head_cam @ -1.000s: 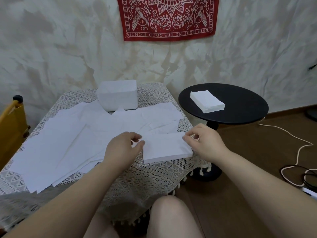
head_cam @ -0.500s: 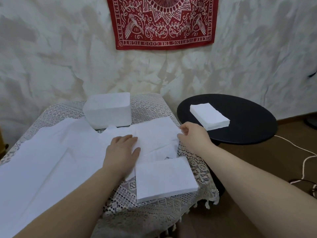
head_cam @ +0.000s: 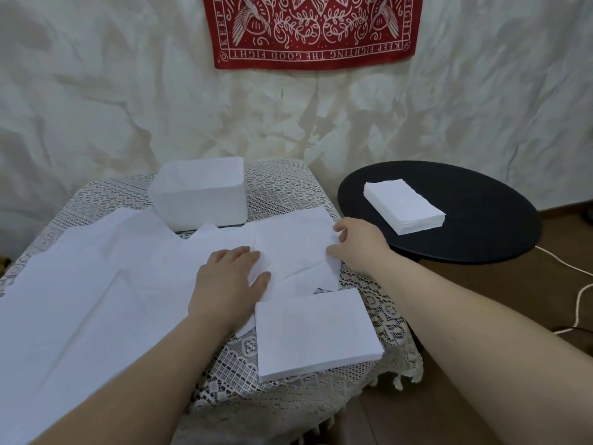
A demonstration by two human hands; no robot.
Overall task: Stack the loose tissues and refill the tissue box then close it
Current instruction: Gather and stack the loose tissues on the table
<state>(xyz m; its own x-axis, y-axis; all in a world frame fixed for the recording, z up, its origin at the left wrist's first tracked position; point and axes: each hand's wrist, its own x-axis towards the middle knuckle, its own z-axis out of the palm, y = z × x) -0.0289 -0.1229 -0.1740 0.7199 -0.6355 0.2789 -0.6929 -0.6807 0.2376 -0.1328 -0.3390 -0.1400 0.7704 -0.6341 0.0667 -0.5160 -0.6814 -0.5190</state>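
Loose tissues: thin white sheets, overlapping and creased, spread over most of the lace-covered table from center out to 9 o'clock. Top sheet sits at center, wrinkled, with its right edge lifted slightly. Squared tissue stack lies at 5 o'clock from that sheet, near the table's front-right corner, edges flush and flat. White tissue box stands at 12 o'clock at the back of the table, just touching the far edge of the loose sheets; whether its opening is shut cannot be told. A second tissue pile lies on the black round side table at 3 o'clock, well apart.

Left hand: palm down, fingers straight and together, pressing flat on the loose sheets just left of the top sheet, thumb out toward the stack. Right hand: fingers curled, pinching the top sheet's right edge, forearm coming in from 5 o'clock.

Red printed cloth hangs on the wall at 12 o'clock.
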